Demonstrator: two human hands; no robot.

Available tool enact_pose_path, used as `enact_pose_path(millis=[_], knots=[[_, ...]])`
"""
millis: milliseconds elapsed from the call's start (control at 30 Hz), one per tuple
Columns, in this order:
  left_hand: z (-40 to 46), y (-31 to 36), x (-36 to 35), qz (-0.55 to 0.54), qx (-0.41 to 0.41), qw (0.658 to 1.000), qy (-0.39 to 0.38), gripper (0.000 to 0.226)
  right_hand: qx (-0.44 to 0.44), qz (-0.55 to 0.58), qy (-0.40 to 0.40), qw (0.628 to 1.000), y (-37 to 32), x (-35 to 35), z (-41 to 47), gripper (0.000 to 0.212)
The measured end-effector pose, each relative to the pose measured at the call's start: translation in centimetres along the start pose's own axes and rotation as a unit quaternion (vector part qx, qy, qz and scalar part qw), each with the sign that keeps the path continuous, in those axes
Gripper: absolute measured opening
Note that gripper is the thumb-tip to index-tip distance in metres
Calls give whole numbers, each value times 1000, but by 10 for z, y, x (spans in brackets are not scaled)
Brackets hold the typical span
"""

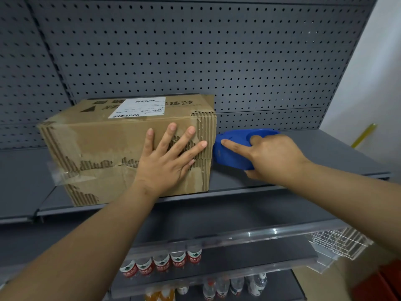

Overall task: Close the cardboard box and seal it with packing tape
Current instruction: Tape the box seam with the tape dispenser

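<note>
The worn brown cardboard box [112, 148], closed, with torn corrugated patches and a white shipping label on top, is being rested on the grey metal shelf [325, 153]. The left hand [169, 157] is being pressed flat, fingers spread, against its front. Just right, the blue plastic tape dispenser [234, 148] is being gripped by the right hand [271, 157].

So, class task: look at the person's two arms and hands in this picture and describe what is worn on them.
Nothing is worn. The left hand and right hand are bare, with no gloves and no rings to be seen on the fingers. Both forearms are bare right down to the picture's edge: no sleeves, watch or wristband in view. The nails are short and unpainted.
</note>
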State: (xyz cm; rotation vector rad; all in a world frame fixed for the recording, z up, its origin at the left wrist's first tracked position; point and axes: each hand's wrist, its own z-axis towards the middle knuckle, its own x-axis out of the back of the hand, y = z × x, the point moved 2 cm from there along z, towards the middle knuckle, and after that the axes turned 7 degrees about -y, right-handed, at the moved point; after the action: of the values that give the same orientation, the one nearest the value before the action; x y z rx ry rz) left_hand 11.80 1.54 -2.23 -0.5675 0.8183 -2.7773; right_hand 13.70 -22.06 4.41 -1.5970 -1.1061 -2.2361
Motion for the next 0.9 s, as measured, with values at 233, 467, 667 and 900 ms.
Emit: enact_pose_path(millis=[233,467,667,900], knots=[[0,-1,-1,1,-4,1000,-6,51,37,23,58,997,3,-10,8,91],[0,0,-2,2,0,1000,-3,52,13,-10,16,1000,8,-3,7,83],[0,-1,-2,0,2,1000,-11,52,29,-22,-26,999,6,4,9,90],[1,0,-1,-1,-6,1000,-17,52,54,-42,-10,998,11,10,9,83]])
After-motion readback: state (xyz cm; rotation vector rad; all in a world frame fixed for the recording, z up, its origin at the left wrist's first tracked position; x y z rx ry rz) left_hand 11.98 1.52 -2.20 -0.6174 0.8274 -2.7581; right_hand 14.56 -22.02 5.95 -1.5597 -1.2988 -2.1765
